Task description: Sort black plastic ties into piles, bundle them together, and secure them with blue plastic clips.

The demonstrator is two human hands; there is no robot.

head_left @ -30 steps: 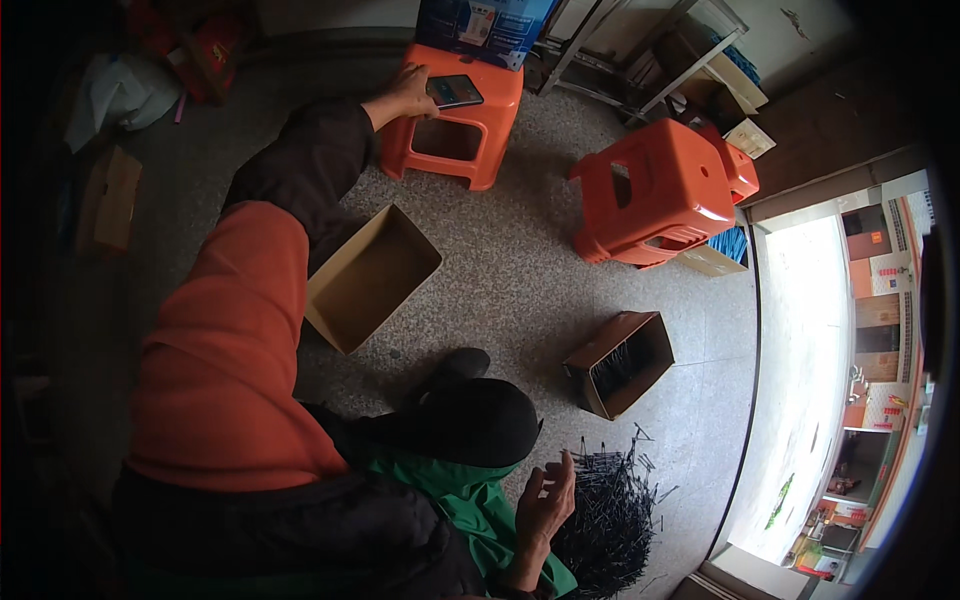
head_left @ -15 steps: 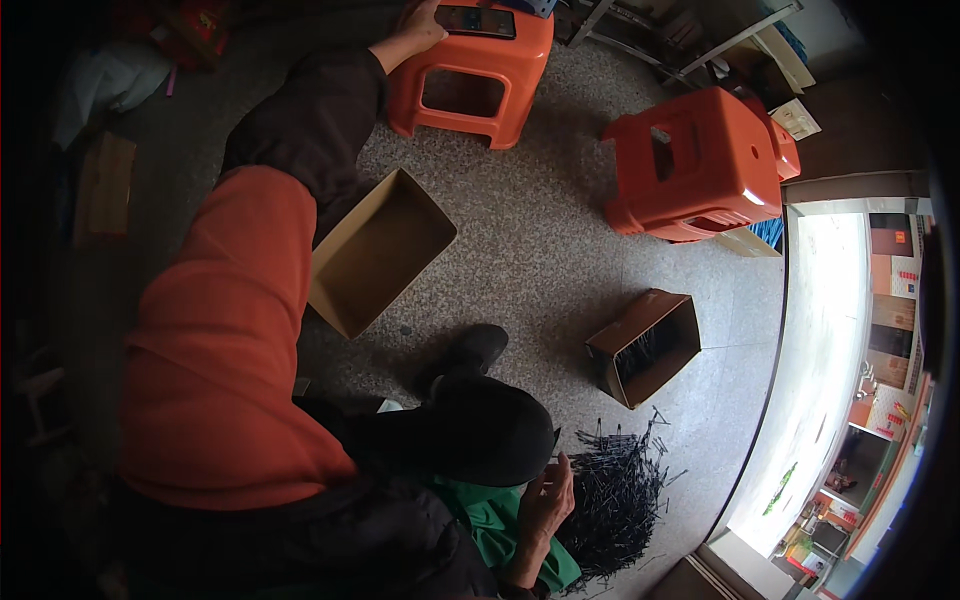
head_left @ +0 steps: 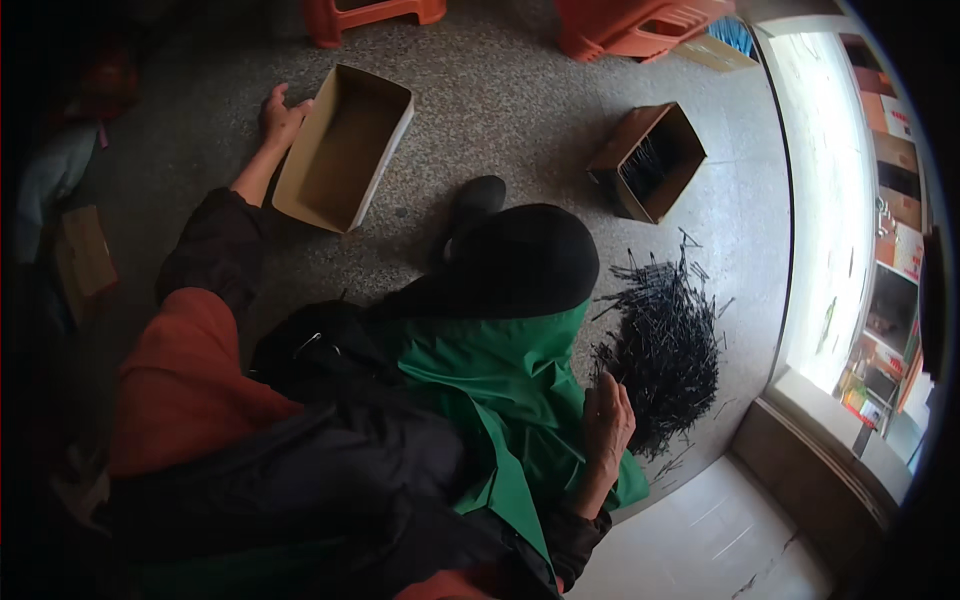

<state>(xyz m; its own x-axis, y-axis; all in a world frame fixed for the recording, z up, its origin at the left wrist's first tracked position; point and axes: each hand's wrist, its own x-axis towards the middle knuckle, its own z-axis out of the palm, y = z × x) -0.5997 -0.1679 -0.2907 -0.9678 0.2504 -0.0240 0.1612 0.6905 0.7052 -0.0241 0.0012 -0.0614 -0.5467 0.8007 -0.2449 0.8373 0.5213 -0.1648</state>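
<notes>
My left hand [head_left: 284, 117] is at the left side of an open, shallow cardboard box [head_left: 335, 150]. Its fingers are apart, and the thumb side seems to touch the box's outer wall. Nothing shows inside this box. My right hand [head_left: 608, 420] is raised over the green cloth [head_left: 490, 355] on my lap, its fingers bent and close together. Whether something small is between them is hidden. Just beyond it lies a loose heap of thin black stick-like pieces [head_left: 665, 365] on the floor. A second cardboard box [head_left: 645, 165], partly filled with similar black pieces, stands farther off.
Orange plastic stools [head_left: 375, 15] stand at the far edge, another [head_left: 640, 25] to their right. Behind that is a carton with blue contents [head_left: 730, 40]. A bright doorway with a raised sill [head_left: 820, 430] bounds the right side. My dark shoe [head_left: 478, 200] is between the boxes.
My left hand has left the phone on the orange stool and come down to the shallow box. That box is turned and farther left. The view has shifted; my right hand stays near the heap.
</notes>
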